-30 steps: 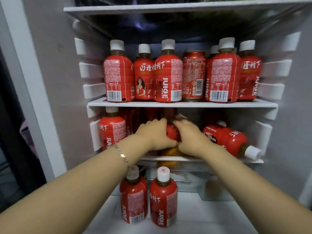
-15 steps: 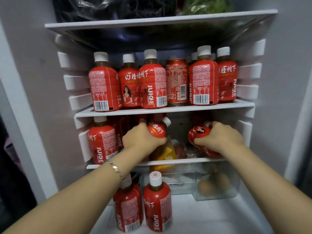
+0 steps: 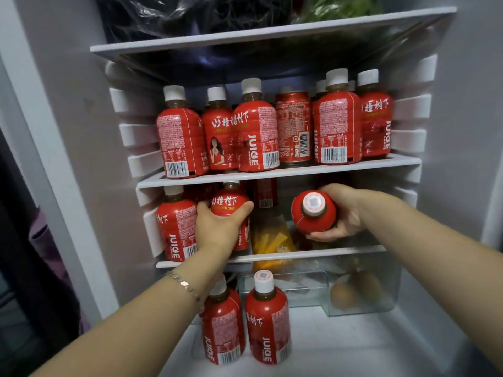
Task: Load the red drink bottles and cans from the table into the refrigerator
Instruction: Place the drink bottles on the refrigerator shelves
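Note:
The refrigerator is open in front of me. My left hand (image 3: 217, 229) grips an upright red juice bottle (image 3: 231, 204) on the middle shelf (image 3: 313, 255), beside another upright bottle (image 3: 177, 227) at the left wall. My right hand (image 3: 345, 213) holds a second red bottle (image 3: 313, 210) on its side above that shelf, white cap facing me. On the shelf above (image 3: 299, 171) stand several red bottles and a red can (image 3: 293, 126). Two more bottles (image 3: 268, 319) stand on the fridge floor.
A yellow-orange packet (image 3: 272, 240) lies on the middle shelf between my hands. A clear drawer (image 3: 362, 289) below holds round brown fruit. Dark bags and greens (image 3: 340, 6) fill the top shelf. White rail ribs line both side walls.
My left hand has stood its bottle upright. My right hand has lifted the lying bottle and turned its cap toward me. The view has tilted upward.

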A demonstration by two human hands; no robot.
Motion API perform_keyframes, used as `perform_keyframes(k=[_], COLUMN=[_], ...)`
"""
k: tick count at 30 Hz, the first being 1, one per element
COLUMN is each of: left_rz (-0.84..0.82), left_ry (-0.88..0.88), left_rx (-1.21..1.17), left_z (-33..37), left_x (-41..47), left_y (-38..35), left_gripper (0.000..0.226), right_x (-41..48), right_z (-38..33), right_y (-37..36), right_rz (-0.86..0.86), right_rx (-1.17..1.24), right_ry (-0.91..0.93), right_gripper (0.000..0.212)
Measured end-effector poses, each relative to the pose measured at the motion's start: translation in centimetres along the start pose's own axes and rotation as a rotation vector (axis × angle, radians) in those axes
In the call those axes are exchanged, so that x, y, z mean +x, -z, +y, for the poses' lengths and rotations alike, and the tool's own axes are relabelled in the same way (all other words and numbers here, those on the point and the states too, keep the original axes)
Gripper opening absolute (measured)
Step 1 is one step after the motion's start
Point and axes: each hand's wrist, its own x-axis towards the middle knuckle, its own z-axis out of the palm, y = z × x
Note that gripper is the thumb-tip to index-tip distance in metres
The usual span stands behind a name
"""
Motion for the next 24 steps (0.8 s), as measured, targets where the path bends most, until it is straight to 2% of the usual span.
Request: perform_keyframes(k=[5, 9, 12, 14, 16, 18, 19, 20, 21, 22, 23, 24], left_rz=[0.038, -0.054, -0.113, -0.073, 0.048, 0.147, 0.120, 0.005, -0.165, -0.356, -0.492, -0.560], left_ry=[-0.015, -0.094, -0.044, -0.039, -0.178, -0.528, -0.667, -0.718, -0.672, -0.571, -0.501, -0.504], left_rx=[-0.052, -0.136, -0.031, 0.106, 0.245, 0.254, 0.221, 0.170, 0.109, 0.057, 0.049, 0.104], left_z=[-0.4, -1.0, 0.0, 0.8, 1.0, 0.9, 0.9, 1.3, 1.9, 2.5, 3.0, 3.4], left_x=[-1.0, -2.1, -1.7, -2.1, -4.1, -6.4, -7.1, -7.3, -7.2, -6.9, -6.3, -5.6], left_y=[-0.2, 0.1, -0.2, -0.7, -1.0, -1.3, -1.6, -1.9, -2.2, -2.7, -3.1, -3.5], left_gripper=[0.074, 0.072, 0.080, 0.084, 0.078, 0.060, 0.049, 0.041, 0.039, 0.046, 0.059, 0.068], right_x=[-1.2, -0.7, 0.2, 0.4, 0.5, 0.6, 0.5, 0.5, 0.5, 0.4, 0.3, 0.2], right_z=[-1.6, -2.0, -2.2, -2.3, -2.2, -2.0, -1.8, -1.7, -1.5, -1.2, -1.1, -0.8], right_y=[0.9, 0.9, 0.8, 0.7, 0.7, 0.7, 0.6, 0.5, 0.4, 0.4, 0.3, 0.2], right_rz=[-0.107, -0.123, -0.137, -0.141, -0.132, -0.119, -0.113, -0.106, -0.098, -0.079, -0.059, -0.048], right_rx=[-0.191, -0.174, -0.084, -0.048, -0.025, 0.003, 0.018, 0.028, 0.026, 0.007, -0.015, -0.031], right_ry=[-0.124, -0.179, -0.206, -0.213, -0.203, -0.175, -0.162, -0.147, -0.126, -0.104, -0.077, -0.052], right_gripper=[0.050, 0.059, 0.061, 0.061, 0.061, 0.059, 0.057, 0.054, 0.050, 0.048, 0.046, 0.046])
